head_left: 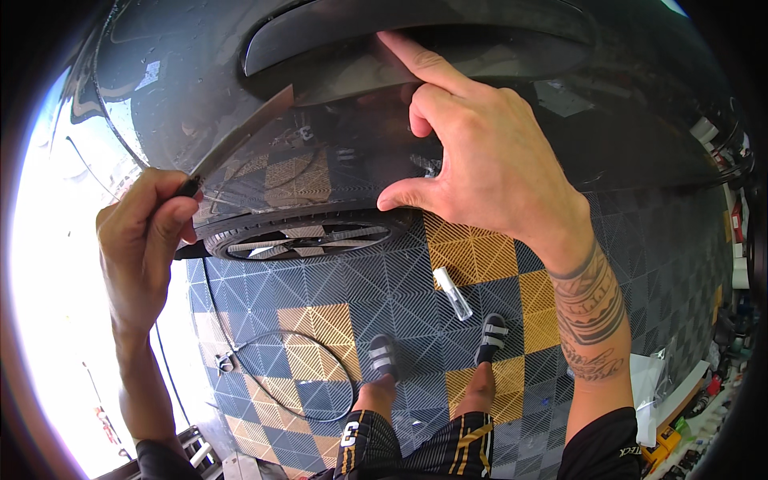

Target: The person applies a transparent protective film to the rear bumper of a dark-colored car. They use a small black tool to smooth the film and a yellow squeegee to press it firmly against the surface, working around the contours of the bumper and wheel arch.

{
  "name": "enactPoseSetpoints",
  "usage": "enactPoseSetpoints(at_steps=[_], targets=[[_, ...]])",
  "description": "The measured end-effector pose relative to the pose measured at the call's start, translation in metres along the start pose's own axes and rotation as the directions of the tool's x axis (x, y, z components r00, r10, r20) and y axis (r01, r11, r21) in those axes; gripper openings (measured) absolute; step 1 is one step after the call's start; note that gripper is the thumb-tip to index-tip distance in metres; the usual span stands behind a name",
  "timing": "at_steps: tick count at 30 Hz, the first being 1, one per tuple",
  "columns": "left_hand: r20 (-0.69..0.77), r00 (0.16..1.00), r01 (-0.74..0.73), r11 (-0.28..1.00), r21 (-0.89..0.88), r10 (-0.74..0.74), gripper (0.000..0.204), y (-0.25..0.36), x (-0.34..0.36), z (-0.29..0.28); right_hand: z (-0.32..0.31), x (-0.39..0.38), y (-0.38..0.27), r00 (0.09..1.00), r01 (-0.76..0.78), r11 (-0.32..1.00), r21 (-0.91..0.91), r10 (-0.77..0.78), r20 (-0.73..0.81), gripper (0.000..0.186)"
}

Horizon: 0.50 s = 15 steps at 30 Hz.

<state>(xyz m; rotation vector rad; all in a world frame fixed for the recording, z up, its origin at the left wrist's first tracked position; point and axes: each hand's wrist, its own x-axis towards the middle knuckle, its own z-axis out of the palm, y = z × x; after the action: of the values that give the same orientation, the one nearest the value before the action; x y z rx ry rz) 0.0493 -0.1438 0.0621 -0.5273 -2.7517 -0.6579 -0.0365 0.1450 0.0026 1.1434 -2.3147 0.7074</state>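
My left hand (148, 232) pinches the black end of a narrow, flat blade with a slanted tip (244, 136). The blade points up and to the right, in front of the dark car body (352, 148). My right hand (496, 152) holds nothing. Its index finger reaches up to the underside of a long, curved dark piece (416, 20) that looks like a door handle, over a recess in the panel. The thumb is stretched out to the left, and the other fingers are partly curled. Whether the fingertip presses on the piece is hard to see.
Below the panel is a car wheel (300, 236). A clear spray bottle with a white top (454, 294) lies on the grey and yellow tiled floor (472, 248) near my feet. A black hose (320, 340) loops at left. Assorted items, including a yellow tool (662, 450), line the right edge.
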Motion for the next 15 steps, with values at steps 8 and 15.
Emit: enactPoseSetpoints(at_steps=[8,15], targets=[[-0.004,0.972,-0.226,0.941,0.251,0.235,0.020,0.000,0.022,0.000,0.002,-0.003,0.008,0.997,-0.049,0.998,-0.032,0.051,0.050,0.048],[-0.014,0.936,-0.287,0.785,0.549,0.353,0.030,0.012,0.035,0.018,0.000,-0.002,0.007,0.996,-0.061,0.997,-0.050,0.064,0.061,0.048]])
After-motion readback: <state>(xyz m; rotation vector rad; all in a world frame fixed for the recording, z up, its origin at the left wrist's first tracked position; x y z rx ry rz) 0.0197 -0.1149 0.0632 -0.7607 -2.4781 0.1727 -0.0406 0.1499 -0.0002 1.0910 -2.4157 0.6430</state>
